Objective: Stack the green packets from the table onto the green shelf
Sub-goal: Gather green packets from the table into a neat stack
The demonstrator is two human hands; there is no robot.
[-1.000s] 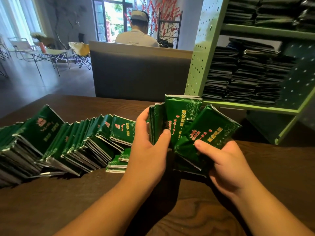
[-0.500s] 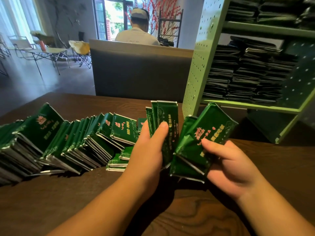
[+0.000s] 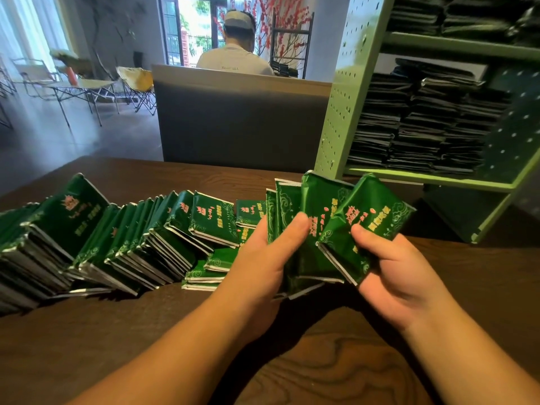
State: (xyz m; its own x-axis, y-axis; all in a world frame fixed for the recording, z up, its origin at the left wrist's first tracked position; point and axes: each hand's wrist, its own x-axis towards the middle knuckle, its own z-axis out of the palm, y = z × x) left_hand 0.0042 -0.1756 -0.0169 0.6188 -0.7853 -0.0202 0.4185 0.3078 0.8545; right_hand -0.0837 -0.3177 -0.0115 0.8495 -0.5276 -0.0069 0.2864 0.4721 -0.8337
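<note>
Head view: a long leaning row of flat green foil packets (image 3: 122, 244) crosses the dark wooden table (image 3: 336, 369) at left, while the pale green perforated metal shelf (image 3: 342, 112) (already stacked with dark packets) stands upper right. Centre frame, the left hand (image 3: 263, 258) and right hand (image 3: 391, 273) each grip part of a fanned bunch of green packets (image 3: 330, 229), long axes near upright, tops splaying right toward the shelf.

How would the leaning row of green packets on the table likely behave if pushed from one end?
The leaning row of packets would probably topple further, domino-style, since each rests tilted on its neighbour. Their glossy wrappers suggest they slide easily. The fan held in the left hand and right hand shows creases, so they are likely pliable.
</note>
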